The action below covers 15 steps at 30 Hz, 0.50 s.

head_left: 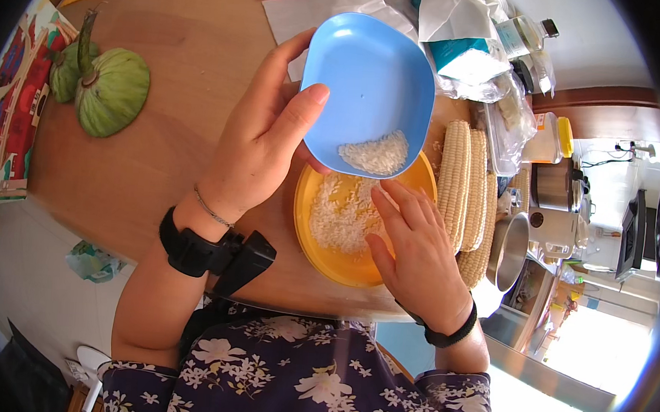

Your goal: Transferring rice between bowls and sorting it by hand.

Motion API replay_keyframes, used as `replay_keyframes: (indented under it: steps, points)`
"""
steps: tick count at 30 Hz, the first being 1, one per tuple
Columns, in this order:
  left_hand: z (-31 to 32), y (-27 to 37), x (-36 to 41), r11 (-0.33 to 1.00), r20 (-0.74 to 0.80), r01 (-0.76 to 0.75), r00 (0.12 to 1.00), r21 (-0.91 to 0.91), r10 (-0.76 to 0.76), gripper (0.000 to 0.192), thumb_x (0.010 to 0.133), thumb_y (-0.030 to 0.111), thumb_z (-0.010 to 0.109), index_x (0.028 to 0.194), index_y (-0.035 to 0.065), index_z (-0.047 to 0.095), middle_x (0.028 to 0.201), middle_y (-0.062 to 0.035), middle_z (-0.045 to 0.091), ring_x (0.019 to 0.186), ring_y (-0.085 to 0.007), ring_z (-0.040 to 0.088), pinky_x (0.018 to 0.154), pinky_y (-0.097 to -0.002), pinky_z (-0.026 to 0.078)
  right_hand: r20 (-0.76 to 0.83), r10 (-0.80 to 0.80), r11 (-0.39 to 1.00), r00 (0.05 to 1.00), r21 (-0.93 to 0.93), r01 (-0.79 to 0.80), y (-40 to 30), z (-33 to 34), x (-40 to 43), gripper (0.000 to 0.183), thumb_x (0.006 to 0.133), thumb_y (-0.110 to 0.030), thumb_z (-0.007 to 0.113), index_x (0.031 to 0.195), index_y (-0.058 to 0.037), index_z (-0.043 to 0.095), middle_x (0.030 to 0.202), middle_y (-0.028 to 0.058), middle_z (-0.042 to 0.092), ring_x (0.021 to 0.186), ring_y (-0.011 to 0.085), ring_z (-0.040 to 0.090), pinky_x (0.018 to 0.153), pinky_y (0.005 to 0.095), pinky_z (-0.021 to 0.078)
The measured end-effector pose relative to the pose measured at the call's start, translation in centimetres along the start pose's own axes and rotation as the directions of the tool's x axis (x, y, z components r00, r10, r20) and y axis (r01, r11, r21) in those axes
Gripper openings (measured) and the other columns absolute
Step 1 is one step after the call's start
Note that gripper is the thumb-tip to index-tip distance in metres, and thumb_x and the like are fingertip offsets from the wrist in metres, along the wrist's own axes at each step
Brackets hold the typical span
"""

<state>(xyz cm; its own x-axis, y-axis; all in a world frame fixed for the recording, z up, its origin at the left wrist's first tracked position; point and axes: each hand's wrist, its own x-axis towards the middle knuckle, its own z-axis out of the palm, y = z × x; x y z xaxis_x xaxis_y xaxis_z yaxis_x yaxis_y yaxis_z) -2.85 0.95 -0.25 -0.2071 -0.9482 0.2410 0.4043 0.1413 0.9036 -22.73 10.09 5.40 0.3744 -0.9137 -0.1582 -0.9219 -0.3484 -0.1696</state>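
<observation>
My left hand [260,139] grips the left side of a blue plastic dish [367,66], thumb over the rim and fingers beneath. White rice grains [378,154] lie heaped along the dish's near edge. Below it a round yellow plate [326,271] rests on the table, partly covered by the dish. More loose rice [338,218] is spread across that plate. Over the plate's right part is my right hand [418,251], palm down with its fingers apart and nothing held in them. Its fingertips are close to the near edge of the dish; whether they touch cannot be told.
Several white corn cobs [454,182] lie right of the plate, with a steel bowl [511,251] beyond. Two green squashes [113,91] sit left on the wooden table [197,56], beside a printed box [16,102]. Plastic bags, jars [544,138] and papers crowd the far right.
</observation>
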Motion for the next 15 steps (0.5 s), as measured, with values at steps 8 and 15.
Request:
replay_keyframes:
  steps: [8,15]
  points:
    - [-0.2,-0.1,0.0,0.999,-0.015,-0.002,1.000,0.043,0.003,0.051,0.102,0.024,0.047,0.144,0.0017,0.028,0.097,-0.0076,0.062,0.080,-0.0069,0.062,0.059,-0.0205,0.054,0.090,-0.104,0.981,0.991,0.174,0.087,0.3,-0.4,0.5,0.049,0.084,-0.012,0.061,0.129,0.0040,0.049,0.130,0.0182,0.050,0.124,0.0334,0.046,0.111,0.0466,0.0311]
    - [-0.2,-0.4,0.1,0.995,-0.007,-0.049,0.999,0.087,0.049,0.050,0.101,0.023,0.048,0.143,0.0007,0.030,0.093,-0.0061,0.062,0.078,-0.0050,0.059,0.063,-0.0193,0.049,-0.020,-0.074,0.993,0.997,0.089,0.076,0.5,0.1,1.5,0.045,0.084,-0.012,0.061,0.126,0.0037,0.053,0.130,0.0197,0.050,0.125,0.0355,0.046,0.111,0.0479,0.0313]
